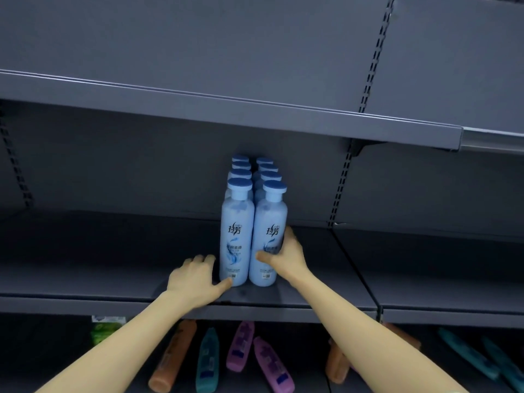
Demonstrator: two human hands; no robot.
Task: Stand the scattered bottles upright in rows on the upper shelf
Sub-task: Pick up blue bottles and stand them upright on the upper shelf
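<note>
Eight pale blue bottles [238, 222], counting by their caps, stand upright in two rows of four. They run front to back at the centre of the frame, on the grey shelf [113, 279] that crosses its lower half. The front right bottle [269, 219] is held low on its body by the right hand [286, 253], thumb across the label and fingers wrapped round the far side. The left hand [192, 277] lies on the shelf just beside the front left bottle [236, 239], its thumb touching the base. Whether its fingers clasp the bottle or only rest alongside, I cannot tell.

The bottles look like smooth, stiff plastic, tall and narrow with broad caps. They are probably weighty if full, slick to the touch, and apt to topple their neighbours. A hold round the lower body seems steadier than one at the cap.

Along the bottom of the frame, on the shelf below, an orange bottle [173, 358], a teal bottle [207, 361] and two purple bottles [241, 347] lie on their sides. More lie at lower right.
</note>
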